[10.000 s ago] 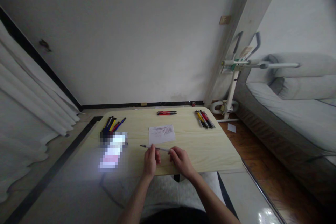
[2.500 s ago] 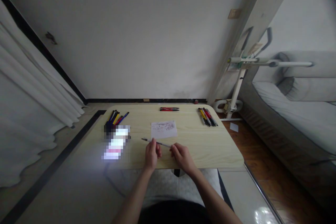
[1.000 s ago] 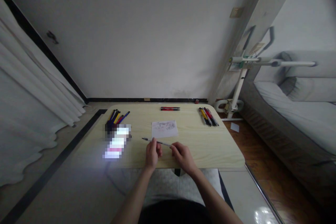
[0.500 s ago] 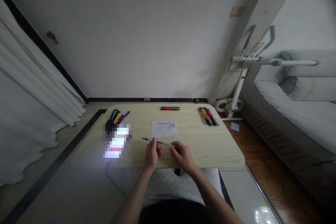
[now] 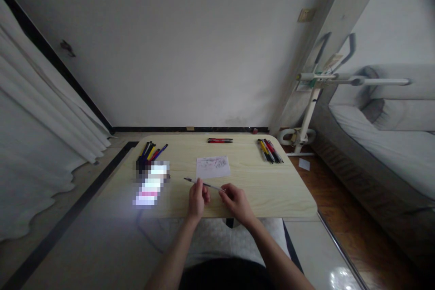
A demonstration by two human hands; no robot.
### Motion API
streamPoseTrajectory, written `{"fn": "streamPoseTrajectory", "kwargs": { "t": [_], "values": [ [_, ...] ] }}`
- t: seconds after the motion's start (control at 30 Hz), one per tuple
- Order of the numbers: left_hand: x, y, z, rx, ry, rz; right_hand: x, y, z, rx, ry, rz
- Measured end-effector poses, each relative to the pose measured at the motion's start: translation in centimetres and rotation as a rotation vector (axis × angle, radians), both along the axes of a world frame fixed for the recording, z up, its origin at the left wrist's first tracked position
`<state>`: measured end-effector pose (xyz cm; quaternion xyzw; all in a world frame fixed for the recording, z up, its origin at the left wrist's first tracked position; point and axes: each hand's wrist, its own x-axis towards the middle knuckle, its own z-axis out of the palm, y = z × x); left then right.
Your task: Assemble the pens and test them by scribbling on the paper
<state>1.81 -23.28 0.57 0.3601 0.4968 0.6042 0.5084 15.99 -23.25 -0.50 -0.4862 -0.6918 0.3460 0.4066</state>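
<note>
Near the table's front edge I hold a slim pen (image 5: pixel 212 186) almost level, its dark end pointing left. My left hand (image 5: pixel 197 198) pinches it around the middle between thumb and fingers. At the pen's right end, the fingertips of my right hand (image 5: pixel 237 200) are closed on it; the exact tip there is partly hidden. Just beyond the hands lies a white sheet of paper (image 5: pixel 213 167) with dark scribbles or print on it.
Two red and black pens (image 5: pixel 220 140) lie at the far edge. A group of pens (image 5: pixel 270 151) rests at the right, more pens (image 5: pixel 149 150) at the left beside a bright blurred screen (image 5: pixel 152 186). The wooden table (image 5: pixel 272 190) stands before a wall; exercise equipment (image 5: pixel 309 113) is at the right.
</note>
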Motion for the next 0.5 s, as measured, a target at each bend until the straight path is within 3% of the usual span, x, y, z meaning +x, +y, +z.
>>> {"fn": "streamPoseTrajectory", "kwargs": {
  "t": [0.5],
  "values": [
    [-0.13, 0.04, -0.32, 0.02, 0.001, -0.01, -0.03, -0.15, 0.66, -0.057, 0.042, 0.01]
  ]
}}
